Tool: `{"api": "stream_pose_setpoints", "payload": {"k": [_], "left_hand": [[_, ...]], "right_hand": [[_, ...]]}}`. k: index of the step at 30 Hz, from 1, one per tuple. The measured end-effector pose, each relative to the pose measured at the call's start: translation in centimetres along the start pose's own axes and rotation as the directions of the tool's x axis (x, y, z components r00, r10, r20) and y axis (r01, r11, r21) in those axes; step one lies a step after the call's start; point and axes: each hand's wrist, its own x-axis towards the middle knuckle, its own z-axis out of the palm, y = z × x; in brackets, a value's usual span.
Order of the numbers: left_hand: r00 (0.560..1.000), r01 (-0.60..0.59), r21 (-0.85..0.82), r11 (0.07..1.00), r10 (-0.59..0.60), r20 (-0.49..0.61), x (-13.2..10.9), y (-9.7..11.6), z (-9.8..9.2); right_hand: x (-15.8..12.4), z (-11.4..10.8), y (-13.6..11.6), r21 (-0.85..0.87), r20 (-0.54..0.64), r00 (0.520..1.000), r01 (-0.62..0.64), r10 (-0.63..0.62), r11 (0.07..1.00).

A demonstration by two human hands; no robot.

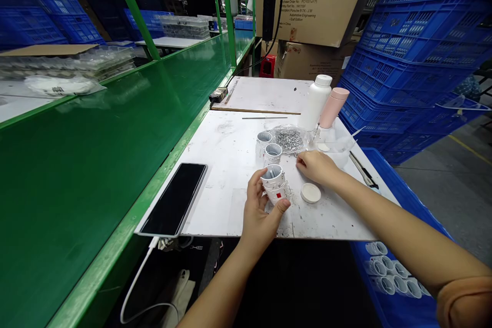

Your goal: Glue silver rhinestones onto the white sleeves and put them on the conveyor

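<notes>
My left hand [261, 208] is shut on a white plastic cylinder [274, 184] with a red mark on its side, holding it tilted just above the white work board [226, 200]. My right hand [315, 167] rests on the board with curled fingers, and its fingertips are hidden. Close to that hand lie a round white lid [310, 193] and a clear bag of small silver metal parts [289, 140]. Two similar white cylinders [273, 154] stand open-end up near the bag.
A white bottle [315, 102] and a pink-capped container [333, 107] stand behind a clear plastic tub [334, 142]. A black smartphone [172, 200] lies at the board's left edge beside a green shelf [96, 148]. Dark-handled tweezers [363, 170] lie right, above a blue crate of white tubes [388, 271].
</notes>
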Motion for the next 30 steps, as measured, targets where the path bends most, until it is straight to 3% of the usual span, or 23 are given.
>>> {"api": "stream_pose_setpoints", "payload": {"k": [9,18,24,30], "left_hand": [[1.0,-0.01,0.024,1.0,0.01,-0.007,0.0,0.0,0.1],[1.0,-0.005,0.064,0.998,0.006,-0.01,0.0,-0.1,0.0],[1.0,0.019,0.038,0.999,-0.018,-0.004,0.3,0.2,0.2],[1.0,0.023,0.007,1.0,-0.023,-0.008,0.7,0.2,0.3]], "right_hand": [[-2.1,0.5,2.8,0.116,-0.03,0.989,0.148,-0.146,0.982],[-2.9,1.2,4.5,0.146,-0.081,0.988,0.143,-0.132,0.979],[-3.2,2.0,5.2,0.329,-0.163,0.966,0.245,-0.201,0.912],[-3.4,2.0,5.6,0.352,-0.134,0.972,0.227,-0.191,0.908]]}}
